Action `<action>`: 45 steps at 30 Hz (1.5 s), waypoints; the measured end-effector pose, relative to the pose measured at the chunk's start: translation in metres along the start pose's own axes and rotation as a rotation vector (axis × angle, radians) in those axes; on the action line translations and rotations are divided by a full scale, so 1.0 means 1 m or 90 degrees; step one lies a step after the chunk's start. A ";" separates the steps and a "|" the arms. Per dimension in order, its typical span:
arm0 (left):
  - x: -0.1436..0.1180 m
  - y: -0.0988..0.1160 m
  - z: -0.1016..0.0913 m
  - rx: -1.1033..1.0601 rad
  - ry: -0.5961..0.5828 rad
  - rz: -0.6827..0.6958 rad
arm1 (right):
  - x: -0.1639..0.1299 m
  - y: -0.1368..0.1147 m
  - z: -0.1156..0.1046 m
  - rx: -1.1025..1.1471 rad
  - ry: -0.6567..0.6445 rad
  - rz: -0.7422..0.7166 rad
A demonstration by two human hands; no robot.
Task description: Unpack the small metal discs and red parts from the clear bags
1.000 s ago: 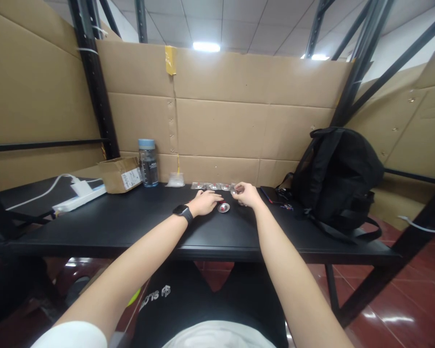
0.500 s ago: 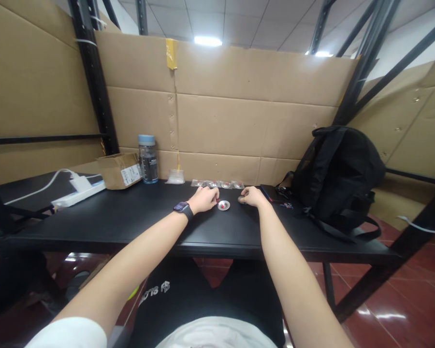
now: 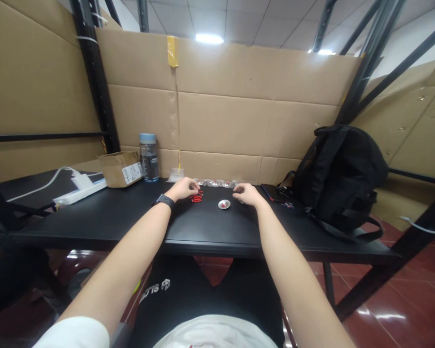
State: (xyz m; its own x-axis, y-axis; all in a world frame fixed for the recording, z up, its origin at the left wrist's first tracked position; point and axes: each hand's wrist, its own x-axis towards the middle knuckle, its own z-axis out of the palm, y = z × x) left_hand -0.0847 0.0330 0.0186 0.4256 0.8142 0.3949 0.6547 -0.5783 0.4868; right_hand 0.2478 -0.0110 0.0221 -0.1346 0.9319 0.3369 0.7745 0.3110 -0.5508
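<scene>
Left hand (image 3: 183, 188) arched at red bits (image 3: 196, 198), right hand (image 3: 248, 194) curled near dish (image 3: 228, 204); couldn't tell if fingers held anything. Dish contained something red (image 3: 224, 205).

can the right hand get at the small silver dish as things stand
Likely yes: the small silver dish lies a little left of the right hand and nearer the person, with nothing visible between them; the left hand is over by the red pieces.
</scene>
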 end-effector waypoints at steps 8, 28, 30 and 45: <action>0.001 -0.007 -0.003 -0.062 -0.074 -0.021 | 0.001 -0.015 0.020 0.047 -0.168 -0.057; -0.013 0.082 0.052 0.165 0.117 0.185 | 0.000 -0.027 0.020 0.177 -0.049 -0.015; -0.014 0.083 0.061 0.179 0.115 0.208 | 0.000 -0.028 0.022 0.239 -0.068 -0.033; -0.014 0.085 0.062 0.181 0.140 0.182 | -0.002 -0.031 0.024 0.353 -0.178 -0.134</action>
State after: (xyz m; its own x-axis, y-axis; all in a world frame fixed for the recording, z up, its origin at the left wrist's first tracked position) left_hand 0.0040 -0.0244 0.0063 0.4910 0.5763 0.6533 0.6887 -0.7160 0.1140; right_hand 0.2087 -0.0183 0.0202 -0.4624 0.8305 0.3107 0.2904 0.4729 -0.8319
